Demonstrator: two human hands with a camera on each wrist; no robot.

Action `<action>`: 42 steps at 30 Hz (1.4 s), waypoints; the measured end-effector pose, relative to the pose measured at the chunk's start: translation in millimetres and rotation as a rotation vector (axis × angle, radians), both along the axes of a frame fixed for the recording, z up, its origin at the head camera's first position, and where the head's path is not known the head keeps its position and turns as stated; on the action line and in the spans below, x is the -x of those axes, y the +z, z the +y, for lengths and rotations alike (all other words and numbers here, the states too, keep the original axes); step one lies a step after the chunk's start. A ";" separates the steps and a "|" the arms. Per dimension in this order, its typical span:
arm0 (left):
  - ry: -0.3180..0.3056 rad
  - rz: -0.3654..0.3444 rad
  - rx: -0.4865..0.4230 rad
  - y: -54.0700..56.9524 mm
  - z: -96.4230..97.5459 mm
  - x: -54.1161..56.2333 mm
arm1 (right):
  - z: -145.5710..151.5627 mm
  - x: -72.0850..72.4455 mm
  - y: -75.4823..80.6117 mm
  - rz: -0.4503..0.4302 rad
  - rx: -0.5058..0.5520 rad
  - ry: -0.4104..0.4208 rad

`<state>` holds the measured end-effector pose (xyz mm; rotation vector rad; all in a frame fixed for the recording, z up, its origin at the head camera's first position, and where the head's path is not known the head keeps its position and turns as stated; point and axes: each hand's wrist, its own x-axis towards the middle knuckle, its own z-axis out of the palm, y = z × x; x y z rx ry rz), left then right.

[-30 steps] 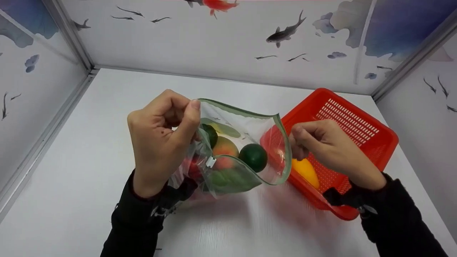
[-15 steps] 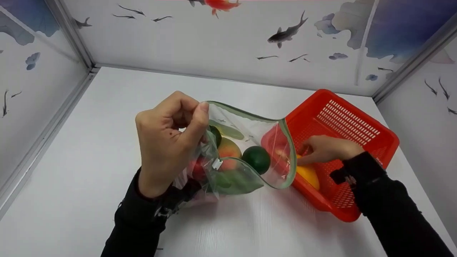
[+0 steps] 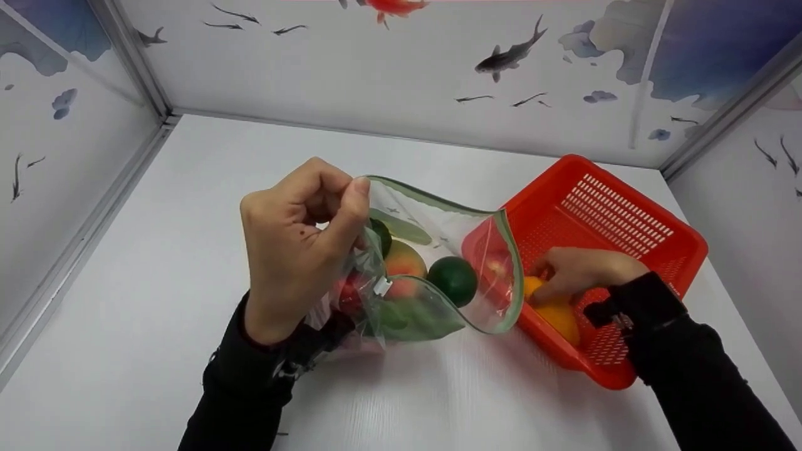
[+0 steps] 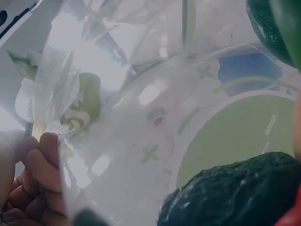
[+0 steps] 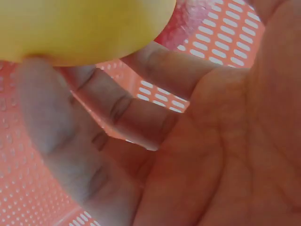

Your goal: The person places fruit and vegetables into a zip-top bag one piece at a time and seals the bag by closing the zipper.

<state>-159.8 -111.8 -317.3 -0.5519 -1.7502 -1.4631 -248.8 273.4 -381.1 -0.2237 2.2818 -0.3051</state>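
My left hand (image 3: 301, 250) pinches the green-edged rim of a clear zip bag (image 3: 442, 194) between thumb and fingers. The bag's mouth gapes toward the basket, its white slider (image 3: 383, 287) near my hand. Inside lie a dark green round fruit (image 3: 452, 282), a peach-coloured fruit (image 3: 404, 262) and a red item (image 3: 351, 295). Through the plastic the left wrist view shows a bumpy dark green fruit (image 4: 235, 190). My right hand (image 3: 583, 269) reaches into the red basket (image 3: 680, 241), fingers curled about a yellow-orange fruit (image 3: 559, 321). In the right wrist view, fingertips touch the fruit's underside.
A pinkish-red item (image 5: 186, 23) shows beyond the fruit in the right wrist view. The basket stands on the white table (image 3: 156, 282), right of the bag. Fish-patterned panels (image 3: 376, 81) enclose the table at the back and sides.
My right hand has left the bag's right edge and gone down into the basket, onto the yellow-orange fruit. My left hand, still pinching the bag, has shifted slightly right.
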 end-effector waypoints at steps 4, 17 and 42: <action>0.010 -0.002 0.007 -0.5 -1.1 -0.5 | 4.7 -3.4 6.2 0.023 0.002 -0.010; 0.006 -0.015 0.009 -0.5 -1.8 -1.7 | 44.8 -22.8 57.8 0.365 0.324 0.000; 0.006 0.008 0.049 -0.7 1.1 -2.7 | -22.9 -96.1 104.7 0.845 1.487 0.123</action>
